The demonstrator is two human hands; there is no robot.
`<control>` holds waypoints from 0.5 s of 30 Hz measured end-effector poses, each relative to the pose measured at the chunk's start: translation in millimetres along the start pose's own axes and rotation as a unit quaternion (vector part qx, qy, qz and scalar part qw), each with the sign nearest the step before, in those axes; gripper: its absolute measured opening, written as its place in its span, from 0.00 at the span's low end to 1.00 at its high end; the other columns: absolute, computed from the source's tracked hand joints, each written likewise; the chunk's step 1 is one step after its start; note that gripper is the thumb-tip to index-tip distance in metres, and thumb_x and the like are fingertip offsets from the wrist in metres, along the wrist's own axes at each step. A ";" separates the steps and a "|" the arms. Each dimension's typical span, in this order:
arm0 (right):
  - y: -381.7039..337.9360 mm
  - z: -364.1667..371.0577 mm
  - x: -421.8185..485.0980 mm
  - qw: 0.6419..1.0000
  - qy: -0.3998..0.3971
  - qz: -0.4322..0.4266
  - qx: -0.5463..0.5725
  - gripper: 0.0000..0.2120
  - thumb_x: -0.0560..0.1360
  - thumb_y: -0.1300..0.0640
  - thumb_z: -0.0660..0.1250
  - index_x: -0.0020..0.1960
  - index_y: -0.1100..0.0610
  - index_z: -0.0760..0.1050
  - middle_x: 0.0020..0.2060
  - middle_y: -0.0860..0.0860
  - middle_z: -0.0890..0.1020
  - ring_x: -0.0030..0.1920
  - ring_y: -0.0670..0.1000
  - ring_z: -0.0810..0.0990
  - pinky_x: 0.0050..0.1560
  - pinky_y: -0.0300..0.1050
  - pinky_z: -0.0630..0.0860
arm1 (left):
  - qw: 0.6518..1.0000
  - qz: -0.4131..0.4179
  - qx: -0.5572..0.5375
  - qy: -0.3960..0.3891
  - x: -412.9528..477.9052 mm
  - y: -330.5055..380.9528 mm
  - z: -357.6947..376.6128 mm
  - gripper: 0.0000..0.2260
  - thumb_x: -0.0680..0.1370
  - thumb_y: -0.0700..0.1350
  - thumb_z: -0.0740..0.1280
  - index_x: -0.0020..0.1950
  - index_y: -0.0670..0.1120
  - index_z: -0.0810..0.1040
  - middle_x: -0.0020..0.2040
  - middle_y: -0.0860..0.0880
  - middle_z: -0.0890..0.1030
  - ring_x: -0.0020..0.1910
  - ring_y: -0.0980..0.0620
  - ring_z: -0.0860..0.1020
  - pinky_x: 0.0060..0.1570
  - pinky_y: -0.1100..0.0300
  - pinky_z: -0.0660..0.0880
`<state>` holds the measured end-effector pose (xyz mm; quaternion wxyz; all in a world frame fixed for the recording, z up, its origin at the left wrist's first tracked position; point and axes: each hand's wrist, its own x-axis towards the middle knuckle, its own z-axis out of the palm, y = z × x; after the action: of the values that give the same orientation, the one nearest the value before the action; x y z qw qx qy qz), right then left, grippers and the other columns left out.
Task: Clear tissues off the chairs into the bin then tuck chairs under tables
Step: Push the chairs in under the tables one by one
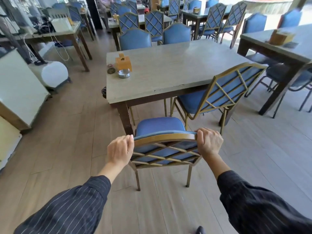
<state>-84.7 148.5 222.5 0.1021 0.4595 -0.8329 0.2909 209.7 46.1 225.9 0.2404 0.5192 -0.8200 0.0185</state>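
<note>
The left grip (120,149) is clenched round the left end of the top rail of a blue chair (160,126), knuckles up, fingers curled over the gold frame. The right grip (210,142) grasps the right end of the same rail, fingers wrapped over its front edge. Both dark striped sleeves (70,205) reach in from the bottom of the view.

The held chair stands on the wooden floor (67,132) at the near left corner of the table (168,73), its lattice back toward the person and its padded seat pointing at the table. The seat lies mostly out in front of the table's near edge, its front just beside the dark table leg (125,115) — whether it reaches under the top, I cannot tell.

A second chair (219,97) of the same kind stands to the right at an angle, its seat partly under the table's near edge. On the table's left end sit an orange tissue holder (123,63) and, just in front of it, a metal ashtray (124,73). Two more blue chairs (135,39) stand against the far side.
</note>
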 end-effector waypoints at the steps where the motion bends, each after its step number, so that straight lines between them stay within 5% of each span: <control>1: 2.0 2.8 6.4 1.000 0.001 0.000 0.002 0.21 0.69 0.50 0.47 0.32 0.53 0.77 0.30 0.50 0.80 0.31 0.52 0.75 0.38 0.42 0.61 | 1.000 0.010 0.000 0.002 4.6 2.9 2.9 0.28 0.81 0.51 0.44 0.39 0.43 0.81 0.34 0.45 0.83 0.36 0.44 0.82 0.36 0.57 0.76; 4: 8.8 13.2 28.7 1.000 -0.006 0.004 0.004 0.21 0.68 0.50 0.47 0.32 0.54 0.78 0.29 0.50 0.80 0.31 0.51 0.75 0.38 0.43 0.61 | 0.999 0.043 0.016 0.014 22.1 9.9 13.4 0.27 0.81 0.46 0.46 0.39 0.41 0.83 0.38 0.43 0.85 0.47 0.42 0.84 0.58 0.47 0.75; 6: 13.6 21.0 45.4 1.000 -0.002 -0.001 0.003 0.21 0.68 0.51 0.47 0.33 0.54 0.78 0.30 0.49 0.80 0.32 0.52 0.75 0.38 0.43 0.60 | 0.998 0.053 0.013 0.024 34.3 14.9 20.6 0.29 0.82 0.46 0.44 0.41 0.41 0.83 0.37 0.44 0.85 0.42 0.44 0.84 0.62 0.46 0.73; 10: 22.6 38.3 80.2 1.000 -0.008 -0.005 0.001 0.20 0.68 0.51 0.47 0.32 0.54 0.76 0.29 0.49 0.78 0.30 0.50 0.73 0.38 0.43 0.58 | 0.999 0.024 -0.004 0.048 56.8 34.0 33.8 0.30 0.82 0.48 0.43 0.42 0.41 0.84 0.34 0.46 0.84 0.31 0.47 0.81 0.44 0.53 0.79; 12: 27.1 45.6 96.6 1.000 -0.009 -0.009 0.000 0.19 0.68 0.52 0.48 0.31 0.54 0.76 0.28 0.49 0.78 0.30 0.50 0.72 0.37 0.43 0.58 | 0.998 0.023 -0.003 0.051 68.3 39.6 40.1 0.30 0.82 0.48 0.43 0.42 0.41 0.84 0.33 0.46 0.84 0.30 0.48 0.81 0.33 0.59 0.75; 15: 31.2 53.8 121.7 1.000 -0.010 -0.021 0.007 0.18 0.68 0.52 0.49 0.30 0.54 0.74 0.27 0.49 0.76 0.30 0.51 0.72 0.37 0.43 0.59 | 0.998 0.019 0.012 0.063 87.5 46.4 49.8 0.27 0.82 0.46 0.45 0.42 0.42 0.83 0.33 0.47 0.83 0.29 0.49 0.79 0.31 0.64 0.68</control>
<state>-173.0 44.2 219.9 0.0971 0.4802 -0.8222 0.2898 120.9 -20.2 228.2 0.2847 0.5044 -0.8125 0.0659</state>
